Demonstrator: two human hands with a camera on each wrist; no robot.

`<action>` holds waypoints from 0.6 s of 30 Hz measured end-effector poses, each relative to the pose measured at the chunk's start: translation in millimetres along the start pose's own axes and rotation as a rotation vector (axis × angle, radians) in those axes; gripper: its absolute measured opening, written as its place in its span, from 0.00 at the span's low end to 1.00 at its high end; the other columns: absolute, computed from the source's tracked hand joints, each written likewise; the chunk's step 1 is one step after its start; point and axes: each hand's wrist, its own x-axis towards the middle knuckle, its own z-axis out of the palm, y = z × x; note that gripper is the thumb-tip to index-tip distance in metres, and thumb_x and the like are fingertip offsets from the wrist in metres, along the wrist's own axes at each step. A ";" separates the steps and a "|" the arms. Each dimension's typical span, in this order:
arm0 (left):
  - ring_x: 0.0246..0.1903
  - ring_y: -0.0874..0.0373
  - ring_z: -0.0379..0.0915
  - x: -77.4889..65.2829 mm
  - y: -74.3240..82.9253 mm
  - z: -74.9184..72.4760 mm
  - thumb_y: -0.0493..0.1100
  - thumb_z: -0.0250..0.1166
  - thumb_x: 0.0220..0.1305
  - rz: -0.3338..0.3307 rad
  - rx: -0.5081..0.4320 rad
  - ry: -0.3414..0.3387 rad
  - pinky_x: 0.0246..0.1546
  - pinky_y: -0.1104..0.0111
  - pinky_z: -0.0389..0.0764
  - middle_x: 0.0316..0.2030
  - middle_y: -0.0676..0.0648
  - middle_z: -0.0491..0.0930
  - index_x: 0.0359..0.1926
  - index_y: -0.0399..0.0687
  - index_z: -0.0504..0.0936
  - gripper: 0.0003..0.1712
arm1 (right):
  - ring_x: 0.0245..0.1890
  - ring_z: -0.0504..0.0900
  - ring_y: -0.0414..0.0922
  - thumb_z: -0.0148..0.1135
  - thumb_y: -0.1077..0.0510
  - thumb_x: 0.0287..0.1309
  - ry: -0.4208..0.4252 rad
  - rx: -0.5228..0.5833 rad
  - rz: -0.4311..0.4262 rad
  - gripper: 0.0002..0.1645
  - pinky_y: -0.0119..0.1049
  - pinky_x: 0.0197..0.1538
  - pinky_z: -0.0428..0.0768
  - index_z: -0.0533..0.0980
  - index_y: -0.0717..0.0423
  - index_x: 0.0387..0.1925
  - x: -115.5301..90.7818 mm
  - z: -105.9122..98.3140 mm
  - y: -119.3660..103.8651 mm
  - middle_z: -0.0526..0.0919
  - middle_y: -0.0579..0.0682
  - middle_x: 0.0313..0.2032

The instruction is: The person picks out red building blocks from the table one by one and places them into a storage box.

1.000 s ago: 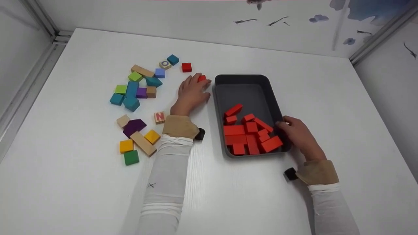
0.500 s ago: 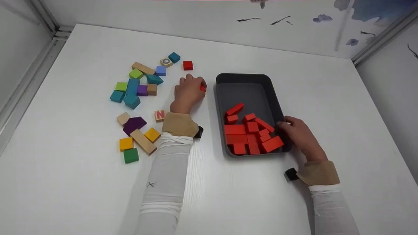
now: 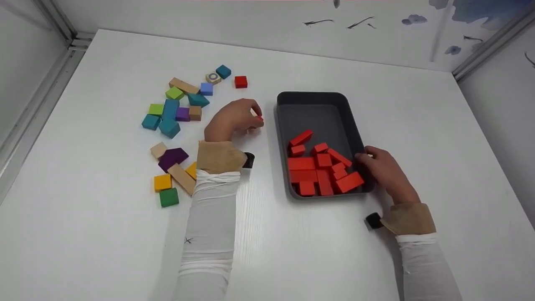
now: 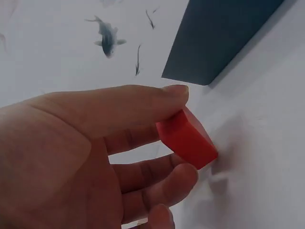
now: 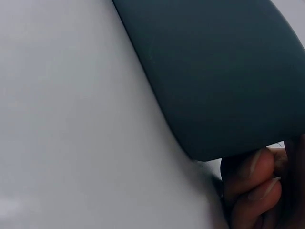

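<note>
A red wooden block (image 4: pixel 190 140) is pinched between thumb and fingers of my left hand (image 3: pixel 232 119), just above the table left of the dark grey tray (image 3: pixel 311 98). In the head view only a sliver of that block shows past the fingers. My right hand (image 3: pixel 388 173) grips the tray's right wall near the front corner, thumb at the rim and fingers outside; in the right wrist view curled fingers (image 5: pixel 257 167) show by the wall. Several red blocks (image 3: pixel 301 176) lie in the tray's front half. Another red block (image 3: pixel 240 82) sits on the table behind my left hand.
Left of my left hand, blocks of mixed colours lie in two loose groups, among them a teal block (image 3: pixel 169 128), a purple block (image 3: pixel 173 158) and a green block (image 3: pixel 169 197). My left forearm partly covers a yellow block (image 3: pixel 191 170). A white wall (image 3: pixel 250 25) borders the table behind.
My left hand has picked up the red block near the tray's far left corner, drawn it slightly toward me and turned its wrist. The right hand stays on the tray.
</note>
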 end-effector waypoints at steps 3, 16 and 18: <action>0.52 0.51 0.74 -2.7 4.0 -2.1 0.45 0.62 0.75 0.034 -0.004 0.012 0.58 0.62 0.78 0.58 0.43 0.79 0.67 0.50 0.74 0.23 | 0.57 0.71 0.53 0.43 0.41 0.76 -0.006 0.013 0.003 0.28 0.44 0.59 0.73 0.73 0.60 0.57 -0.3 -0.1 -0.5 0.75 0.61 0.57; 0.60 0.51 0.71 -4.7 35.0 14.1 0.38 0.60 0.74 0.228 0.112 0.177 0.66 0.62 0.76 0.63 0.42 0.73 0.70 0.49 0.72 0.26 | 0.54 0.72 0.54 0.44 0.44 0.76 0.003 -0.007 0.004 0.27 0.42 0.56 0.73 0.73 0.61 0.58 0.7 1.3 0.2 0.76 0.62 0.57; 0.58 0.51 0.71 -4.8 38.5 16.3 0.38 0.60 0.74 0.255 0.105 0.191 0.65 0.62 0.76 0.62 0.42 0.73 0.69 0.48 0.72 0.25 | 0.54 0.72 0.53 0.44 0.43 0.76 0.003 -0.006 0.002 0.28 0.41 0.56 0.73 0.73 0.61 0.58 0.3 1.7 1.0 0.76 0.62 0.57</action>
